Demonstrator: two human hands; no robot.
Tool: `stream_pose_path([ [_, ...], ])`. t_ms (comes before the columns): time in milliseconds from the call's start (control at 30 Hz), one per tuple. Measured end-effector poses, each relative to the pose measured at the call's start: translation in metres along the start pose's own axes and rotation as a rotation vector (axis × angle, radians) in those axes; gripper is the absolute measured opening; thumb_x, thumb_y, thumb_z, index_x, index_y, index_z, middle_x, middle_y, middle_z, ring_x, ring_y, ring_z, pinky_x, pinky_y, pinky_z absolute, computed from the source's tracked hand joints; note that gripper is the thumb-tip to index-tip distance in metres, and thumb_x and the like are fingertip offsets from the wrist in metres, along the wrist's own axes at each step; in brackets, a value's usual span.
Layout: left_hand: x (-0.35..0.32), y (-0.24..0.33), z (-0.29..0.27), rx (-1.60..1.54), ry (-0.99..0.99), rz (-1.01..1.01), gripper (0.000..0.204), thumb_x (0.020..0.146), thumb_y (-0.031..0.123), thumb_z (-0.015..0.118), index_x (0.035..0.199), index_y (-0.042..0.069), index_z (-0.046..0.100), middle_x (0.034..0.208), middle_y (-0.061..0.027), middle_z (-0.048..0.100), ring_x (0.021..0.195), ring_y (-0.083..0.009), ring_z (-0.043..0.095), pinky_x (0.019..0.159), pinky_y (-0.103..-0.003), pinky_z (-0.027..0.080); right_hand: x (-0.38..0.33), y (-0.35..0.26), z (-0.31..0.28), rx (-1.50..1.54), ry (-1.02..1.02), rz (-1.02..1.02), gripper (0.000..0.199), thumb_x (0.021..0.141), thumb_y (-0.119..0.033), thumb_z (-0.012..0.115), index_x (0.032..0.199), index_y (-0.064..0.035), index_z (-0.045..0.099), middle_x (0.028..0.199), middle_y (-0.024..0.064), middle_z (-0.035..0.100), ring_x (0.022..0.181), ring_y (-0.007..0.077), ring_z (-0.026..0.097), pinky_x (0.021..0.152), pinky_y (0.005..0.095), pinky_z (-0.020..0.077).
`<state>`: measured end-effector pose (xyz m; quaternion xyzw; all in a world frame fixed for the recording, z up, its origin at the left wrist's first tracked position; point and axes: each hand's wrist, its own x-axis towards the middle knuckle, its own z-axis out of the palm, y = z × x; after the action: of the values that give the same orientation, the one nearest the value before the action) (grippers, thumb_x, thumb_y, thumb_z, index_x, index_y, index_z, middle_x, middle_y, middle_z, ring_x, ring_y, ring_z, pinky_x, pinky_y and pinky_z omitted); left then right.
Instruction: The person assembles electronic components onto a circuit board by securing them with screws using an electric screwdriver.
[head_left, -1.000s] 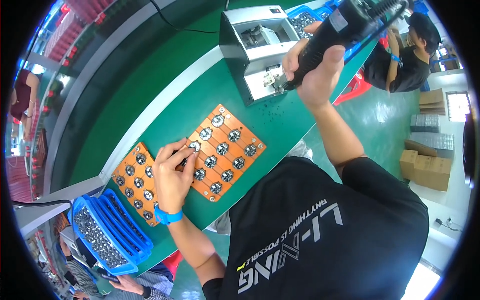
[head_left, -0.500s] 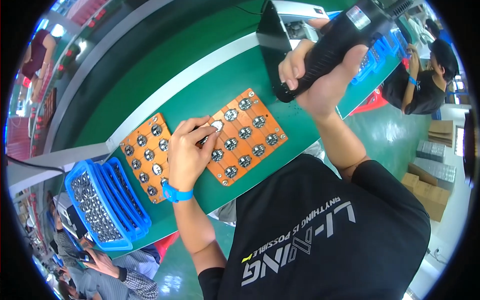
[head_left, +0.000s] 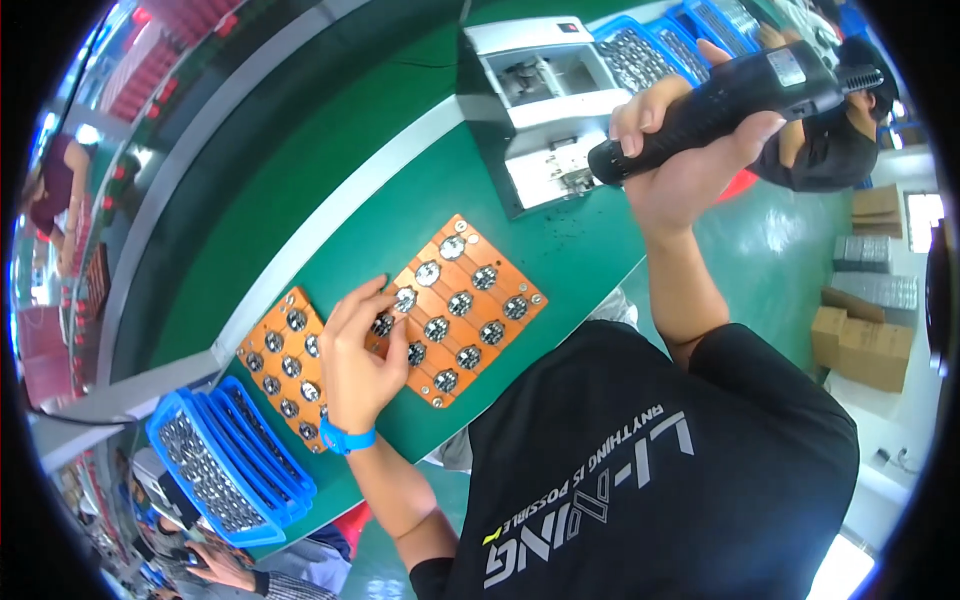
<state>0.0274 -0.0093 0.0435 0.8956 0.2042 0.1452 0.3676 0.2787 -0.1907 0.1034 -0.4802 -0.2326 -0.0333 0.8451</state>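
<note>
My right hand (head_left: 690, 150) is wrapped round a thick black electric screwdriver (head_left: 700, 110), held in the air with its corded end toward the upper right. Below it on the green bench lies an orange fixture board (head_left: 478, 292) with rows of round metal parts in its pockets. My left hand (head_left: 362, 358), a blue band on its wrist, rests over this board's left side. Its fingers are apart, the fingertips at a silver round part (head_left: 405, 300). Part of the board's left edge is hidden under that hand. A second orange board (head_left: 275, 348) with similar parts lies to the left.
Stacked blue trays (head_left: 215, 470) full of small metal parts stand at the bench's left end. A white and black machine (head_left: 545, 110) stands at the far right, with more blue trays (head_left: 635, 55) beyond it. A person in black (head_left: 825, 150) sits at the right.
The view has shifted, so the boards appear lower and more of the machine shows. The screwdriver has swung right and lies nearer to level. My left fingers have loosened around the silver part.
</note>
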Motion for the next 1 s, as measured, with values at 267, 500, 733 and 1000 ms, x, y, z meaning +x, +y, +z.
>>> stream_pose_path([
  [267,0.018,0.055,0.03,0.122,0.024,0.218,0.022,0.078,-0.002,0.072,0.1,0.0,0.071,0.117,-0.0159,0.063,0.101,-0.0288,0.063,0.071,-0.032,0.053,-0.007,0.004,-0.02,-0.126,-0.029,-0.001,0.103,0.076,-0.09,0.031,0.139,-0.007,0.033,0.058,0.0071,0.049,0.043,0.0165,0.045,0.044,0.0281,0.0395],
  [500,0.05,0.108,0.087,0.206,0.04,0.368,0.042,0.075,-0.001,0.074,0.116,-0.001,0.064,0.129,-0.0208,0.055,0.112,-0.0373,0.057,0.091,-0.042,0.048,-0.001,0.014,-0.02,-0.13,-0.155,-0.015,0.097,0.078,-0.087,0.031,0.124,-0.0014,0.036,0.059,0.0057,0.051,0.045,0.0136,0.048,0.045,0.0253,0.0406],
  [733,0.052,0.112,0.104,0.195,0.031,0.314,0.045,0.077,0.0,0.074,0.12,-0.004,0.061,0.133,-0.023,0.052,0.114,-0.04,0.056,0.092,-0.043,0.048,-0.009,0.005,-0.029,-0.081,-0.238,0.1,0.093,0.079,-0.087,0.036,0.122,-0.0037,0.036,0.057,0.0062,0.052,0.041,0.0134,0.046,0.044,0.0256,0.0402],
  [1000,0.052,0.117,0.107,0.203,0.031,0.304,0.043,0.076,-0.001,0.075,0.117,-0.005,0.063,0.13,-0.022,0.055,0.11,-0.0376,0.058,0.088,-0.042,0.049,-0.009,0.002,-0.068,0.176,-0.008,0.11,0.087,0.084,-0.084,0.027,0.129,-0.0105,0.036,0.062,0.0061,0.049,0.042,0.0154,0.044,0.049,0.0324,0.0414],
])
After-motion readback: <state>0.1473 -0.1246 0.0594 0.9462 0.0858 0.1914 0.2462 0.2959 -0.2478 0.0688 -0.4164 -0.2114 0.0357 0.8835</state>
